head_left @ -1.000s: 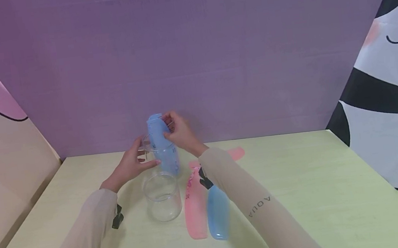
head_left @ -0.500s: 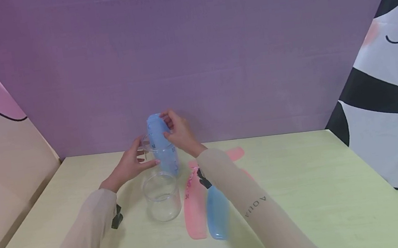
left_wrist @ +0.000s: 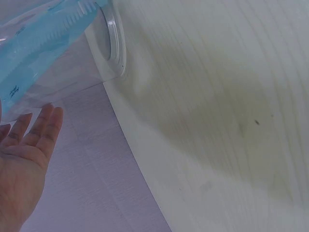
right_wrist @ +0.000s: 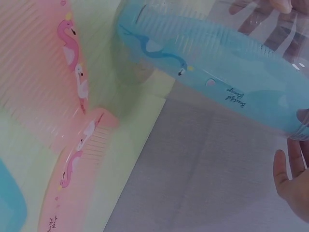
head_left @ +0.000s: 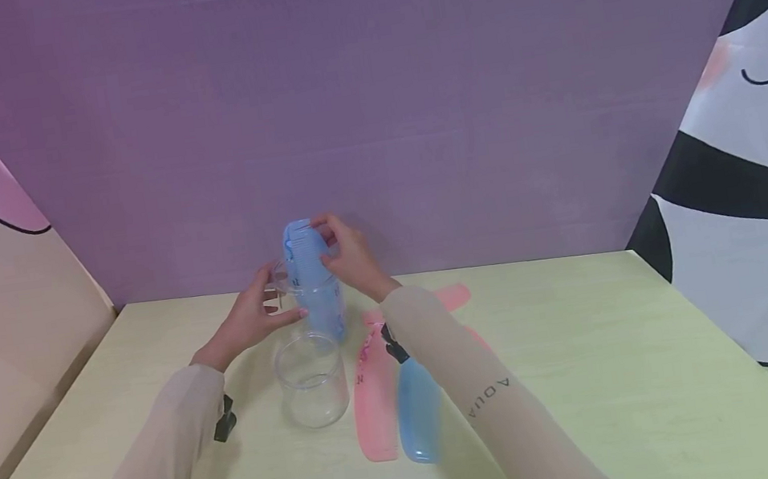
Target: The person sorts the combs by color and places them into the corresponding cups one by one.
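Blue combs (head_left: 308, 253) stand upright in a clear plastic container (head_left: 324, 312) near the table's back edge, their upper ends above its rim. My left hand (head_left: 249, 318) is curved round the left side of that container, thumb in front. My right hand (head_left: 353, 260) pinches the top part of a blue comb between thumb and fingers. In the right wrist view, a blue comb (right_wrist: 217, 63) with a flamingo print shows through the clear wall. The left wrist view has the left hand (left_wrist: 24, 169) beside the container (left_wrist: 72, 72), fingers spread.
A second clear container (head_left: 313, 386) stands in front of the first. To its right lie a pink comb (head_left: 376, 410) and a blue comb (head_left: 418, 413); more pink combs (head_left: 453, 297) lie partly under the right sleeve. A purple backdrop (head_left: 367, 112) rises behind the table.
The blue comb at my right fingers has turned slightly, and its toothed side now shows more. My left hand and the containers have barely moved.
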Available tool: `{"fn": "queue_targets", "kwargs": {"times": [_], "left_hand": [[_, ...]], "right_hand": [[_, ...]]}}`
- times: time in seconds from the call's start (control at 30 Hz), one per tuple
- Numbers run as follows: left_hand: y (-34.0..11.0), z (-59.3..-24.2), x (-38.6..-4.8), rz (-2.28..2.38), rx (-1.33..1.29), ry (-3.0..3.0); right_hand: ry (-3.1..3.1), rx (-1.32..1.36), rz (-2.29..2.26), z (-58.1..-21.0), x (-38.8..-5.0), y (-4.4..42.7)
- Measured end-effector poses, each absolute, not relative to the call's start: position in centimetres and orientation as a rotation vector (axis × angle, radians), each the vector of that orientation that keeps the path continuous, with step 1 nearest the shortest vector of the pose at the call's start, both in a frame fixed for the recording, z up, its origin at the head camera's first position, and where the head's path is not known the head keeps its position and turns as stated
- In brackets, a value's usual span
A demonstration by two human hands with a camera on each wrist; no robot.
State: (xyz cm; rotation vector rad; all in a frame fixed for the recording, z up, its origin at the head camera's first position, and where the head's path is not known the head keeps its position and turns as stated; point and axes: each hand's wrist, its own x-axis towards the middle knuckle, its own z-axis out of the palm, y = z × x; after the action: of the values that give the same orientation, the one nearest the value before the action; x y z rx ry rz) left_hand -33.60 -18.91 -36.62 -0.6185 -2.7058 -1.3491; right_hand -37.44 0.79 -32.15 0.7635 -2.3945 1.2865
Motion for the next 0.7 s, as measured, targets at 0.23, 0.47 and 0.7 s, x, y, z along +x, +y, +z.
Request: {"fn": "queue_targets", "kwargs": {"times": [0.23,0.47,0.7], "left_hand": [[-18.93,-36.84,-33.82,-1.356,-0.612,-2.704],[-18.86,-36.78,-33.78,-1.328,-0.625,-2.695],[-18.74,-36.76,-33.80,-1.333,-0.609,-2.701]], "right_hand": [[-2.426,0.765,1.297,-32.27,-37.42,0.77],[-2.436,0.757,1.331,-32.18,-37.26,0.78],[-2.476,0.744,1.340,-32.21,-37.16,0.75]]}}
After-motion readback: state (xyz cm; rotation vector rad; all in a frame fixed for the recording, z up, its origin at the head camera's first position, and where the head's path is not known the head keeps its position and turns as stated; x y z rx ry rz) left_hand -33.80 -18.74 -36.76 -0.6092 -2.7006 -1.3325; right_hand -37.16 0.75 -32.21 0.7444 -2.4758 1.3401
